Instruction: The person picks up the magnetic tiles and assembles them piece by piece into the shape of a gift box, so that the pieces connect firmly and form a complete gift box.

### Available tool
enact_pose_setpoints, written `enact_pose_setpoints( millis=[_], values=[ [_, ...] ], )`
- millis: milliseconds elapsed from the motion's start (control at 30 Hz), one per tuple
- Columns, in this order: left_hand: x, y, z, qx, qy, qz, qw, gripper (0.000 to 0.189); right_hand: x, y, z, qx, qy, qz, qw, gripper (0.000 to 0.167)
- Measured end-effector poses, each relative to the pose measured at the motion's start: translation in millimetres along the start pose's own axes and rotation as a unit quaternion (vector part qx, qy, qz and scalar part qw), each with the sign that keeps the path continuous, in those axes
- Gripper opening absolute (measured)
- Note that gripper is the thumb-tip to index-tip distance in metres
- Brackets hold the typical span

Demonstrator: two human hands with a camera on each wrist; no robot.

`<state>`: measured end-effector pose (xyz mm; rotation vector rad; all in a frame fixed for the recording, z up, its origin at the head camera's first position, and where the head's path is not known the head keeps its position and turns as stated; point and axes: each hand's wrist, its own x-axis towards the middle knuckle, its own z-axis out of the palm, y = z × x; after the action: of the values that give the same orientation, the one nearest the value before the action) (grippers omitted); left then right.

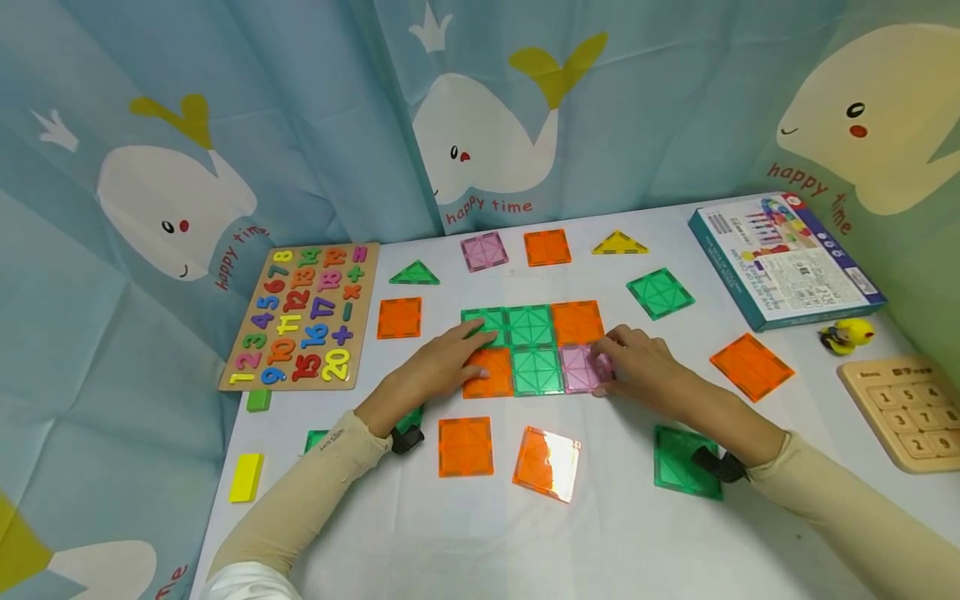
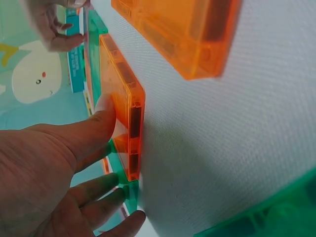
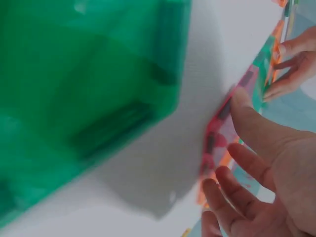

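Observation:
Six square magnetic tiles form a two-row block mid-table. On its left, my left hand has fingers spread over a green tile, thumb touching the orange tile below it. The left wrist view shows that thumb against the edge of the orange tile. At the block's right end, my right hand pinches the pink tile between thumb and fingers. In the right wrist view its thumb lies at the edge of the pink tile. Other block tiles are green and orange.
Loose tiles lie around, such as an orange square, a green square and a yellow triangle. A number board stands left. A boxed set, a small yellow figure and a wooden number puzzle are right.

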<state>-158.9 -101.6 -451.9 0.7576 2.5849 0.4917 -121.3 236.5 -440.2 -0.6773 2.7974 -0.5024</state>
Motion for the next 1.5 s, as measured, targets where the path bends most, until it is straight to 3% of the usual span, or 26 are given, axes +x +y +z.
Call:
enact_pose_setpoints(
  millis=[200,467,600,733,800,967,1033,1133,1267,1500],
  values=[
    [1.1,0.3,0.8,0.002,-0.005,-0.002,1.0,0.069,8.9,-9,-3,-0.014,-0.015,-0.018,0.9996,0.05],
    [2.4,0.1,-0.7,0.007,-0.007,-0.01,0.9999,0.069,27.1,-24,3,-0.048,-0.003,-0.09,0.9948,0.077],
    [4.2,-3.4,-3.2,0.001,-0.015,-0.003,0.9999,0.069,35.9,-30,6,-0.062,-0.021,-0.085,0.9943,0.079],
    [0.0,-18.7,-15.1,-0.021,-0.006,0.012,0.9997,0.061,39.7,-34,7,-0.07,-0.054,-0.058,0.9945,0.079],
    [-7.4,-32.0,-27.3,-0.032,0.013,0.003,0.9994,0.057,41.1,-35,8,-0.076,-0.067,-0.051,0.9936,0.08],
    [-28.6,-71.5,-55.1,-0.042,0.057,-0.078,0.9945,0.062,44.0,-37,7,-0.092,-0.078,-0.049,0.9915,0.08],
    [-32.7,-86.6,-58.5,-0.042,0.055,-0.11,0.9915,0.067,44.5,-38,6,-0.097,-0.077,-0.047,0.9911,0.081],
    [-35.2,-104.1,-56.5,-0.044,0.04,-0.134,0.9892,0.072,44.4,-39,4,-0.103,-0.076,-0.047,0.9907,0.08],
    [-34.6,-114.0,-50.9,-0.041,0.039,-0.127,0.9902,0.07,44.5,-40,3,-0.11,-0.077,-0.048,0.9899,0.08],
    [-33.2,-111.2,-50.1,-0.033,0.056,-0.116,0.9911,0.065,44.8,-41,5,-0.111,-0.077,-0.045,0.9898,0.081]
  ],
)
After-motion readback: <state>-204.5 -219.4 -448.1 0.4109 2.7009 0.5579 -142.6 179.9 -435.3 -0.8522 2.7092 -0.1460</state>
